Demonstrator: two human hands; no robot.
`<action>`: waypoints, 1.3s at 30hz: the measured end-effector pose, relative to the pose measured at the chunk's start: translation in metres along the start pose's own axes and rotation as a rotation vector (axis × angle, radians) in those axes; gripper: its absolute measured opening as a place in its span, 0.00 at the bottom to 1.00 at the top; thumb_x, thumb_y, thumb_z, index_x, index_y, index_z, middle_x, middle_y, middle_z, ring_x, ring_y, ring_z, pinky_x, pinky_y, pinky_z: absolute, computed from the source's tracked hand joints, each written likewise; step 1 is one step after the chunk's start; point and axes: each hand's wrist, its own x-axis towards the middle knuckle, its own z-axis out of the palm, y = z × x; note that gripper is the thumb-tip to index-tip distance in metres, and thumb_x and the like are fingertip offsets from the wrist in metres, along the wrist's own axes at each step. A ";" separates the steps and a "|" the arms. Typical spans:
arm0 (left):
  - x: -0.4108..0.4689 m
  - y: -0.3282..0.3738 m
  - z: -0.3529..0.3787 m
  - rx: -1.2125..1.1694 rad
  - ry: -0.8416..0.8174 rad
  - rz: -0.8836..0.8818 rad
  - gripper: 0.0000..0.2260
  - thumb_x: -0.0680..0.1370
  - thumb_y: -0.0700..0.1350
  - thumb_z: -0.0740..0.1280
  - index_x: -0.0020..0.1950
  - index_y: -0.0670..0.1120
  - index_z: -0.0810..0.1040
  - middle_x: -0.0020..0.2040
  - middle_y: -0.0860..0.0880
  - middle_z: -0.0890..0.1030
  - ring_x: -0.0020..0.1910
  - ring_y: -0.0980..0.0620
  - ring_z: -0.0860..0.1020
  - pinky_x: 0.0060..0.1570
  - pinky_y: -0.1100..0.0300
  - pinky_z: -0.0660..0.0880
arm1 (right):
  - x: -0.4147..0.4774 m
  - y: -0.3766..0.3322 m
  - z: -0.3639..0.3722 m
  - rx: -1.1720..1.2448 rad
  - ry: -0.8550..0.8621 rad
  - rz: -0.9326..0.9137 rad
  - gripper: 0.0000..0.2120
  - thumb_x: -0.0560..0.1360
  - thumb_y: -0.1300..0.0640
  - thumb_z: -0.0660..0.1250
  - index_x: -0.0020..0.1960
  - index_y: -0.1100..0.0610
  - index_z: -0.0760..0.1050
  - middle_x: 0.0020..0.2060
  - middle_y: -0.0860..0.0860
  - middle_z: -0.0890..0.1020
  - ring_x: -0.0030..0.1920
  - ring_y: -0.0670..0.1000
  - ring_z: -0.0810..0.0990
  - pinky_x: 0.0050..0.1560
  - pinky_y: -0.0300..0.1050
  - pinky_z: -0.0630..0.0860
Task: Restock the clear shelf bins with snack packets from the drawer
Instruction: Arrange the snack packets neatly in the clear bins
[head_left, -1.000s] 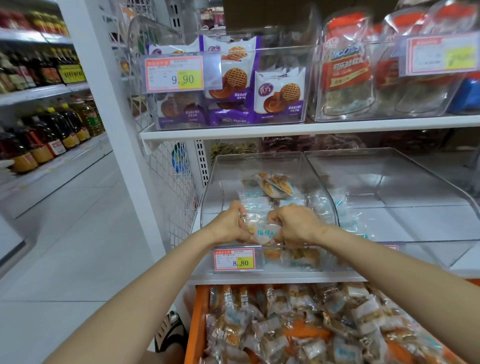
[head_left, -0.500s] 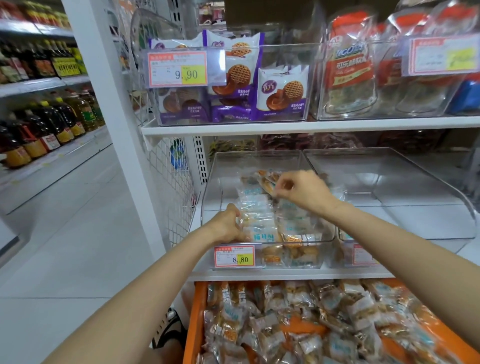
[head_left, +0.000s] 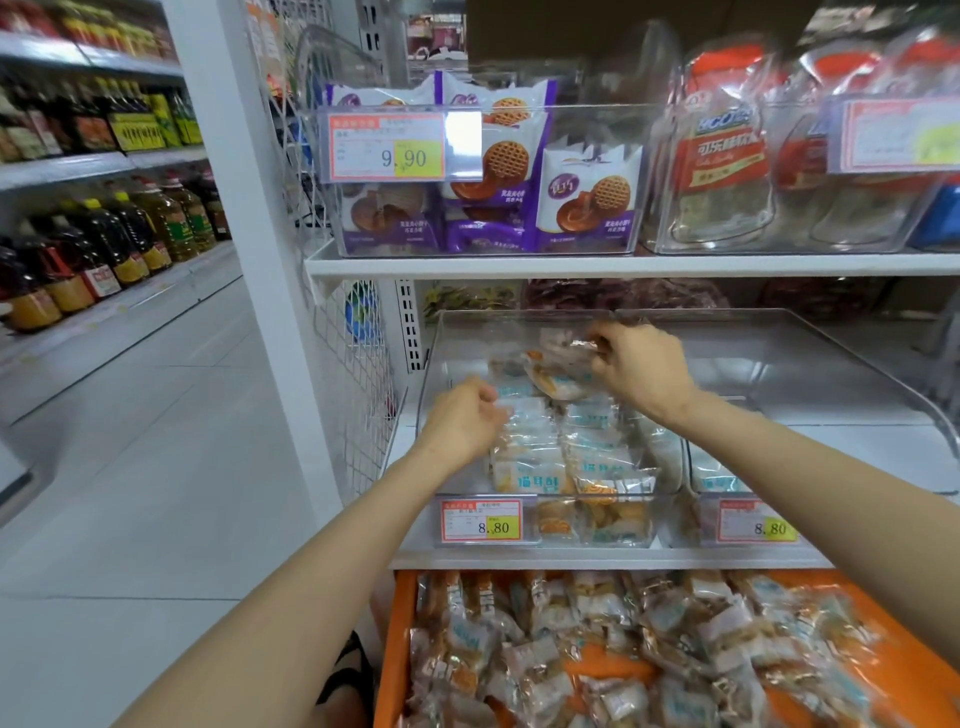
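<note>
A clear shelf bin (head_left: 431, 364) on the middle shelf holds several small clear snack packets (head_left: 597, 457) with blue print. My right hand (head_left: 639, 369) is deep in the bin, fingers pinched on a clear packet (head_left: 566, 353) near the back. My left hand (head_left: 465, 421) rests at the bin's left side, fingers curled against the packets; what it grips is hidden. Below, an orange drawer (head_left: 397, 649) stands pulled out, full of the same packets (head_left: 597, 660).
A second clear bin (head_left: 831, 374) sits to the right with few packets. The upper shelf carries bins of purple biscuit packs (head_left: 587, 202) and red bags (head_left: 727, 156). Price tags (head_left: 480, 519) hang on the bin fronts. Oil bottles (head_left: 104, 244) line the aisle at left.
My right hand has moved from the front of the bin toward its back, holding a packet. My left hand has shifted slightly further into the bin.
</note>
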 end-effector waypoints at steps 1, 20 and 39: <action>-0.002 0.007 -0.003 -0.266 -0.003 -0.034 0.11 0.80 0.44 0.63 0.57 0.39 0.71 0.56 0.37 0.79 0.48 0.46 0.79 0.47 0.59 0.78 | -0.008 -0.001 -0.004 0.052 0.115 -0.097 0.11 0.74 0.55 0.66 0.56 0.54 0.79 0.45 0.54 0.83 0.48 0.59 0.78 0.45 0.49 0.74; -0.015 0.013 -0.018 -0.551 -0.052 0.172 0.13 0.73 0.29 0.67 0.53 0.42 0.70 0.43 0.49 0.80 0.41 0.54 0.79 0.40 0.65 0.78 | -0.034 -0.029 -0.029 1.089 -0.450 0.149 0.19 0.71 0.65 0.71 0.58 0.53 0.72 0.40 0.51 0.84 0.38 0.48 0.82 0.39 0.39 0.79; 0.002 -0.020 0.014 0.530 -0.272 -0.030 0.14 0.73 0.39 0.68 0.56 0.39 0.71 0.55 0.42 0.77 0.53 0.44 0.76 0.45 0.59 0.70 | -0.035 -0.022 -0.009 0.500 -0.687 -0.038 0.16 0.65 0.60 0.78 0.46 0.50 0.74 0.30 0.44 0.70 0.31 0.42 0.67 0.34 0.36 0.63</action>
